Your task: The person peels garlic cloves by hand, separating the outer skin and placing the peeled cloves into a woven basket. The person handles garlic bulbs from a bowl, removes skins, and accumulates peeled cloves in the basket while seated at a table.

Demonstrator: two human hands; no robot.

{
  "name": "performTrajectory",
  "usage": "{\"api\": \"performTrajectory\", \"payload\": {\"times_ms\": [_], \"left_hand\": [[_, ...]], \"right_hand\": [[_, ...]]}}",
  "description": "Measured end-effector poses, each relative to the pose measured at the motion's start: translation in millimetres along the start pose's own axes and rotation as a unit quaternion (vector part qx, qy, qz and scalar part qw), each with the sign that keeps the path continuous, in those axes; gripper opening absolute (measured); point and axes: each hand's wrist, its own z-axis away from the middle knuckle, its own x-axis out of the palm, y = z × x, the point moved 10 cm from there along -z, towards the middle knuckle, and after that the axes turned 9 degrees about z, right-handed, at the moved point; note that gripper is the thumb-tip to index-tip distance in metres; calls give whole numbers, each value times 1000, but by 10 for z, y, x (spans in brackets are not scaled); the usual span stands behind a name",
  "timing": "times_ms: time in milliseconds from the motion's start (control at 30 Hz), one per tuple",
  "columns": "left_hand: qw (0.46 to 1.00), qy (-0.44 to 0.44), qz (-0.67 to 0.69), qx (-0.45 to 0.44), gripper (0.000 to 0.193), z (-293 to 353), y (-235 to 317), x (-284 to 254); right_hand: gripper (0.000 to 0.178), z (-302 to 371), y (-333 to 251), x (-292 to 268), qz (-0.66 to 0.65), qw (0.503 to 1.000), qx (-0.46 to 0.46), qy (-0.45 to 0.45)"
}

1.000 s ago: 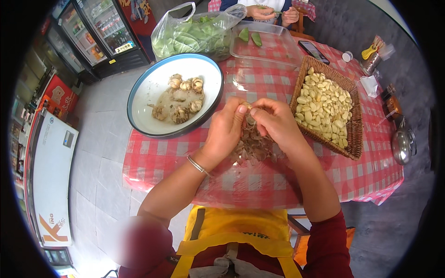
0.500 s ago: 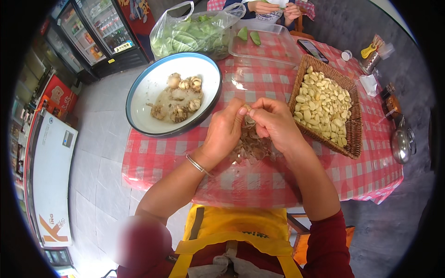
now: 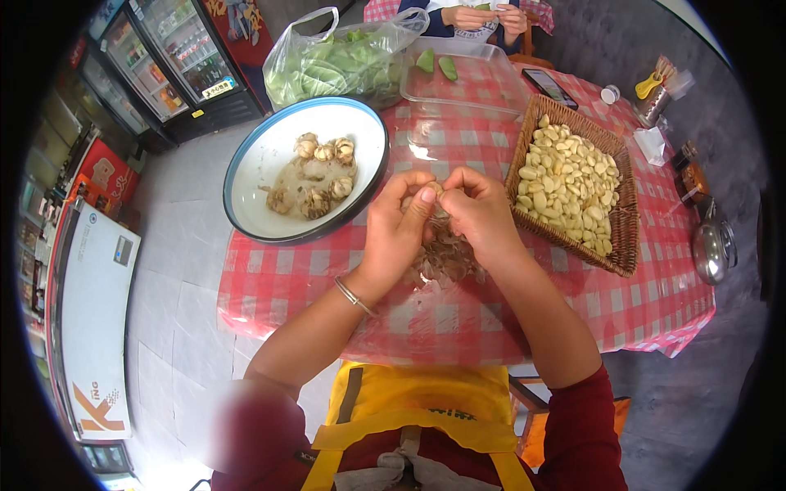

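My left hand (image 3: 399,221) and my right hand (image 3: 477,214) meet over the table, thumbs and fingertips pinched around a small garlic clove (image 3: 435,190), mostly covered by the fingers. Beneath them lies a heap of brownish garlic skins (image 3: 446,260). Left of my hands, a white enamel basin (image 3: 254,176) with a blue rim holds several garlic bulbs (image 3: 315,202) and loose dry bits. To the right, a brown wicker basket (image 3: 626,237) is filled with pale peeled garlic cloves (image 3: 569,184).
A clear bag of green pods (image 3: 336,69) and a clear plastic tray (image 3: 483,98) with two pods stand at the back. Across the table another person's hands (image 3: 491,18) hold something green. A phone (image 3: 548,88) and a metal kettle (image 3: 711,252) sit on the checked tablecloth (image 3: 327,278).
Both hands stay together, with my fingers shifting slightly around the clove; my left index finger is more bent. The view has moved a little.
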Motion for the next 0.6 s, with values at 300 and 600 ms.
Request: {"api": "performTrajectory", "payload": {"times_ms": [300, 600], "left_hand": [[1000, -12, 3, -24, 27, -39, 22, -23], [986, 27, 149, -73, 25, -41, -100, -119]], "right_hand": [[9, 34, -232, 0, 134, 983, -126, 14], [11, 14, -129, 24, 75, 994, -68, -33]]}}
